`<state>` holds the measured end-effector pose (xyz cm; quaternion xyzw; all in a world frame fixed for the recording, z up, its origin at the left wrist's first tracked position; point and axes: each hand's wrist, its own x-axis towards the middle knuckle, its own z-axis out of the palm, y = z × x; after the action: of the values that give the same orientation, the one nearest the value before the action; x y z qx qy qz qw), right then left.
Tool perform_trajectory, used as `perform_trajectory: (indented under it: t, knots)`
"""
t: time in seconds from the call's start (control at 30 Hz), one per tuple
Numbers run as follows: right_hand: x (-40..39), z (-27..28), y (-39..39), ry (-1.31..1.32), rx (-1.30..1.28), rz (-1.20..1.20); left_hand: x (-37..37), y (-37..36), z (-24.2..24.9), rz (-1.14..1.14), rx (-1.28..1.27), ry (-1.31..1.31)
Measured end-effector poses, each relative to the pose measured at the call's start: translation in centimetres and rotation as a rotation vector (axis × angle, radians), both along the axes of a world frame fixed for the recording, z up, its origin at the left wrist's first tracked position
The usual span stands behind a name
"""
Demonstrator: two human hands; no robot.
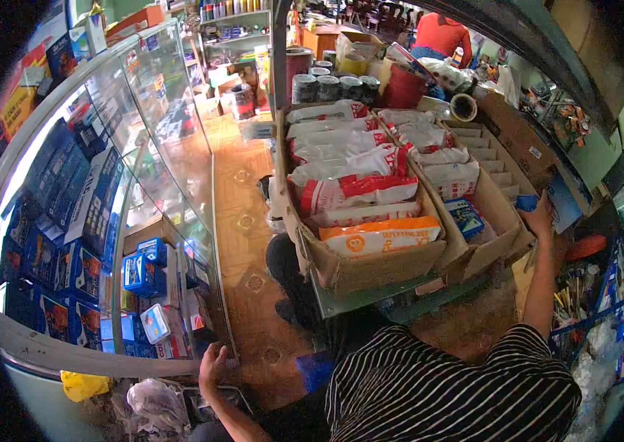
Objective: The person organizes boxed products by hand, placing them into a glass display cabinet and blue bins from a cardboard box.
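My right hand [539, 216] is at the right end of the cardboard boxes, its fingers closed on a small blue box [526, 202]. Part of those fingers is hard to see. Down at the lower left, my left hand [213, 362] is beside the bottom corner of the glass display case [212, 243], with its fingers loosely apart and nothing in them. Between my hands, an open cardboard box [360, 274] holds several white, red and orange plastic packets, the orange packet [380, 236] nearest me. A blue pack [465, 218] lies in the neighbouring cardboard box [490, 249].
Blue boxes [144, 275] fill the display case at left. Black rolls [329, 88] and a red bucket [404, 85] stand behind the cartons. A person in red [442, 34] is in the background. A yellow bag [85, 385] and clear plastic [156, 405] lie at lower left.
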<state>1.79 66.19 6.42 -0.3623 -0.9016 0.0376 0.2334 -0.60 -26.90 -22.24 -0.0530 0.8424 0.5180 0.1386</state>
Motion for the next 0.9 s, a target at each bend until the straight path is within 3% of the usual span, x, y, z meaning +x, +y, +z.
perform_trajectory:
  t: [0.17,0.27,0.33,0.4,0.43,0.47,0.5,0.57,0.7,0.77,0.8,0.87,0.9]
  knots:
    - [0.4,0.1,3.9,0.026,-0.283,0.087,0.9,0.5,3.0,0.034,-0.121,0.010]
    - [1.2,4.8,-1.5,0.264,-0.408,-0.058,1.4,1.4,3.4,0.058,-0.122,0.024]
    - [1.2,4.4,-2.2,0.453,-0.348,0.138,1.6,1.0,3.0,0.098,-0.162,-0.080]
    - [-3.3,8.4,-6.5,0.430,-0.421,0.397,1.9,1.7,4.5,0.098,0.031,-0.032]
    - [-5.5,10.4,-8.5,0.415,-0.472,0.526,1.7,1.0,1.6,0.061,-0.054,0.051]
    - [-9.7,12.6,-12.0,0.381,-0.503,0.636,0.8,0.5,-1.8,0.028,-0.250,0.025]
    - [-12.4,14.2,-15.7,0.347,-0.531,0.723,0.6,0.6,-5.3,0.075,-0.255,0.240]
    - [-15.4,16.2,-28.3,0.238,-0.440,1.004,-0.1,1.6,-0.8,0.037,-0.229,0.054]
    - [-13.9,16.8,-52.5,0.083,-0.214,1.645,-0.2,1.8,-0.8,0.199,-0.181,0.159]
    - [-14.3,18.0,-62.1,-0.012,-0.439,1.799,0.6,1.5,0.7,0.219,-0.202,0.188]
    - [-16.0,17.9,-65.9,0.021,-0.422,1.863,0.6,1.0,1.7,0.184,-0.170,0.086]
    - [-20.0,17.2,-73.1,-0.055,-0.572,1.951,0.9,0.2,0.4,0.205,-0.179,0.161]
    - [-20.0,17.6,-76.7,-0.016,-0.515,1.960,0.8,-0.2,0.0,0.207,-0.183,0.192]
